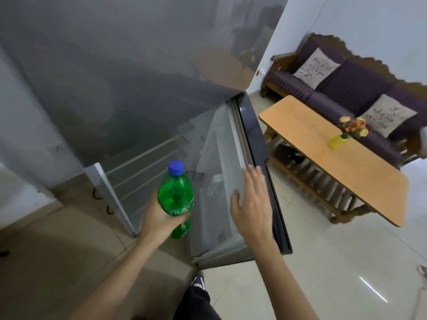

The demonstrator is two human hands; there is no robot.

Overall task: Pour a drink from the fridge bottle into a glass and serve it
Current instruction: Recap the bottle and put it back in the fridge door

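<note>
Both forearms reach forward from the bottom edge, above a dark trouser leg [198, 303] and a dark shoe with white trim [198, 280] on the tiled floor [323, 262].

Left hand [159, 219] is wrapped around the lower body of the green bottle [176, 199], thumb across the label band, fingers behind. Bottle upright, tilted slightly, blue cap [176, 167] on. It is held in the air in front of the open fridge [115, 88], level with the lower compartment, between the wire shelves [143, 162] and the door's inner side.

Right hand [251, 204] is spread flat, fingers extended and together, gripping nothing. Fingertips lie at the inner edge of the fridge door [258, 172], near the pale gasket strip; whether the palm actually presses the door cannot be told. Door stands swung open to the right, dark glossy outer face turned away, clear door bins [215, 227] visible on the inside; contents unclear.

Fridge upper door is grey and closed, with faint reflections. Wall socket [57, 148] on the wall at left.

Right of the door, well apart: a wooden table [323, 144] with a slatted lower shelf. On its top stands a yellow vase [337, 141] of orange and yellow flowers. Behind the table, a purple sofa [342, 88] in a carved wooden frame, carrying two pale printed cushions [316, 68].
</note>
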